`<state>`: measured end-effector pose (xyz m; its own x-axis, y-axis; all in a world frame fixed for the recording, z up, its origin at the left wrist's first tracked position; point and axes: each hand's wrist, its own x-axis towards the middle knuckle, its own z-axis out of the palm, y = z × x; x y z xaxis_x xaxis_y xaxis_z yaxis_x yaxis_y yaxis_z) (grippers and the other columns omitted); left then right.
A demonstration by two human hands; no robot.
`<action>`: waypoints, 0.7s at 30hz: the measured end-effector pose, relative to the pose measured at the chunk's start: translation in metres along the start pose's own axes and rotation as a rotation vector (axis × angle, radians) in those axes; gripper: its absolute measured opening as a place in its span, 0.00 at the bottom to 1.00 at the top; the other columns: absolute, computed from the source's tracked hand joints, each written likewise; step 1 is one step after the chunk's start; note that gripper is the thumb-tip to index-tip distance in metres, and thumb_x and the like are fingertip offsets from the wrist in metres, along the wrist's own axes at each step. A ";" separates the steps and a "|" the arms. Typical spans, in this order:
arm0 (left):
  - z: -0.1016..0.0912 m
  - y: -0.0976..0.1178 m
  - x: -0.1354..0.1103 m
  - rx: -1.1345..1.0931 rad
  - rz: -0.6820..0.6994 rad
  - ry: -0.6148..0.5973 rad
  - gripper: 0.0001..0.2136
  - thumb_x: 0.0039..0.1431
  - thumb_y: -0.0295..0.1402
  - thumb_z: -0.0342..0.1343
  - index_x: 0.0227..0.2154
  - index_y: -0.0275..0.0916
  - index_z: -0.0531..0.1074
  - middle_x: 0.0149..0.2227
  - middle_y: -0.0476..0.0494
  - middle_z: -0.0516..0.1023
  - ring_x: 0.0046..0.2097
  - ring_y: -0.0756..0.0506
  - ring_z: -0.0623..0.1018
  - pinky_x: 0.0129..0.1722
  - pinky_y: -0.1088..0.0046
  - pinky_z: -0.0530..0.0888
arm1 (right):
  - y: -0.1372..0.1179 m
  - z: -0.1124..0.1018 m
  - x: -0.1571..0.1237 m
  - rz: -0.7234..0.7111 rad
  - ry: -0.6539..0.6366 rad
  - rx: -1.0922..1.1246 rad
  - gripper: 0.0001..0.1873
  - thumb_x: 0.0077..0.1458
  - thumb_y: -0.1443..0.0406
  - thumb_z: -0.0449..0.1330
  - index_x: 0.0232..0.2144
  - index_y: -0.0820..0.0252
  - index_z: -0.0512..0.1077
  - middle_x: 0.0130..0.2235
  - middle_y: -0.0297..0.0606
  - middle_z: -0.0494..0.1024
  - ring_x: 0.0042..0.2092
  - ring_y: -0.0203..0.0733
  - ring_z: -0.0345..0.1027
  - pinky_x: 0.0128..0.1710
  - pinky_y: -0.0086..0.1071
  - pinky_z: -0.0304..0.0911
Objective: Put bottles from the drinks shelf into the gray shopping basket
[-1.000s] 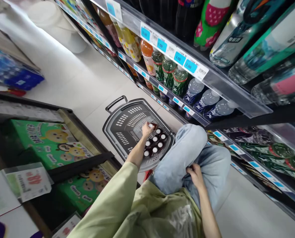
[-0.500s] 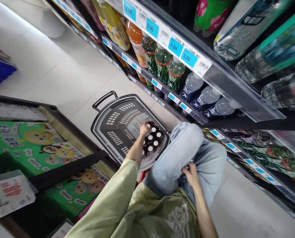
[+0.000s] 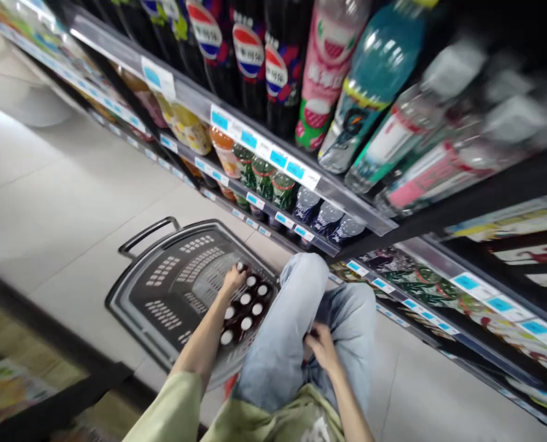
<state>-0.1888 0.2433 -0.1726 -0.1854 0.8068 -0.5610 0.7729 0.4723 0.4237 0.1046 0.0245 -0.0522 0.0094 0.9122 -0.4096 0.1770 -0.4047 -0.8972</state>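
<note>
My left hand (image 3: 233, 280) reaches down into a grey shopping basket (image 3: 172, 288) on the floor. Its fingers are closed round the white cap of a dark bottle (image 3: 240, 268) at the far end of a cluster. Several dark bottles with white caps (image 3: 245, 307) stand upright in the basket's right part. My right hand (image 3: 320, 347) rests on my jeans between my bent knees, fingers curled against the cloth; nothing shows in it. I crouch beside a drinks shelf.
A shelving unit (image 3: 273, 159) full of bottled drinks with blue price tags runs along the right, from floor level up. A dark display edge (image 3: 52, 399) with boxed goods lies at the lower left. Pale tiled floor (image 3: 61, 202) stretches ahead past the basket.
The view has swung upward and to the right, showing more of the upper shelf. My left hand stays on the same bottle cap in the basket; my right hand stays on my lap.
</note>
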 end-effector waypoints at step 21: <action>0.076 0.107 -0.224 0.330 1.287 0.901 0.45 0.63 0.31 0.54 0.80 0.44 0.42 0.69 0.27 0.72 0.64 0.26 0.77 0.56 0.47 0.79 | -0.216 -0.152 -0.040 -0.803 0.744 -0.225 0.09 0.66 0.58 0.62 0.37 0.55 0.80 0.38 0.39 0.83 0.40 0.46 0.77 0.43 0.36 0.70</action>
<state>-0.0184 0.0865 -0.0552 0.4730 0.5809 0.6624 0.7586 -0.6509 0.0292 0.2156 0.0855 0.1831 0.3856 0.7452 0.5441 0.5700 0.2713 -0.7756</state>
